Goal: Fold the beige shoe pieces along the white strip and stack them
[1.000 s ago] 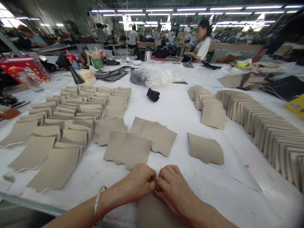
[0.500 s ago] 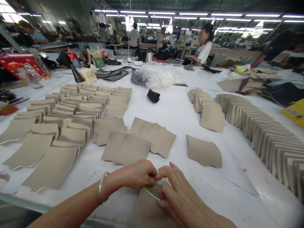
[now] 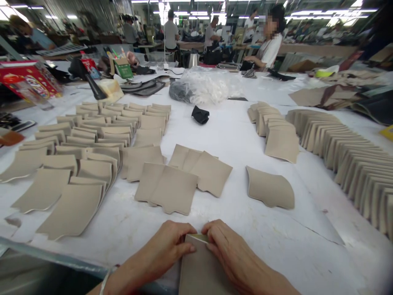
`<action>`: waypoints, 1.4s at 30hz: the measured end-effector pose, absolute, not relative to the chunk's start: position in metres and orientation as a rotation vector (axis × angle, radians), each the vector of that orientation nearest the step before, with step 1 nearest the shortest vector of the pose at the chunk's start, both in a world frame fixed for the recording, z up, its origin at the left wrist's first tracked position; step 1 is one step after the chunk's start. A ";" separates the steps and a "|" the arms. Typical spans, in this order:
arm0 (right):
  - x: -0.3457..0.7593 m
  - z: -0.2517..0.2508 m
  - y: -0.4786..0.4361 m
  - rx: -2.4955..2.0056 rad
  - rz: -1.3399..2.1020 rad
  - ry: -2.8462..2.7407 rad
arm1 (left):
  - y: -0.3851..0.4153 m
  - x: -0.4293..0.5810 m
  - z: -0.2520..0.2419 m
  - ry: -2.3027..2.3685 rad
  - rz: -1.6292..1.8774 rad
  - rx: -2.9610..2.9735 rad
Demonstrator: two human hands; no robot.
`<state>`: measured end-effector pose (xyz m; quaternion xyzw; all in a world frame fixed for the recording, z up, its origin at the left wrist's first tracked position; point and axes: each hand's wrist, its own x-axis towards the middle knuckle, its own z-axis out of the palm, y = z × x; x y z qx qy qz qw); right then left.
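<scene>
Sheet of tan material [image 3: 199, 270] is lying close to the person at the bottom of the view, its near part running out of sight. A pale line and a thin yellowish strip are showing along its far edge. The left hand [image 3: 167, 248] is pinching the far left corner between thumb and forefinger; the right hand [image 3: 225, 246] is pinching farther right along the same edge, thumb on top. Judging by that grip, work on this edge is looking unfinished.

Taking the sheet as the clock's centre, a loose group [image 3: 184, 178] of like sheets is overlapping at 11 to 12 o'clock, and a single curved sheet [image 3: 270, 188] is lying apart at 1 o'clock. Crowded rows [image 3: 86, 168] are spreading at 10 o'clock, and a long row [image 3: 340, 151] is running at 2 o'clock. Which of these are finished and which are waiting, the view is not showing.

The table's front edge [image 3: 61, 258] is passing beneath the left forearm at 9 o'clock, so that side is looking tighter. White table top [image 3: 307, 250] is showing at 3 o'clock, giving the right hand more room sideways; a narrower gap is separating the hands from the loose group.
</scene>
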<state>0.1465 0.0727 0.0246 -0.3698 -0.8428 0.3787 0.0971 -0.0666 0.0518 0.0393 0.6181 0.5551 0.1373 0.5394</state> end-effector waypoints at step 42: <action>0.166 0.022 0.076 -1.065 1.080 -2.428 | 0.057 -0.040 0.039 1.232 0.335 1.843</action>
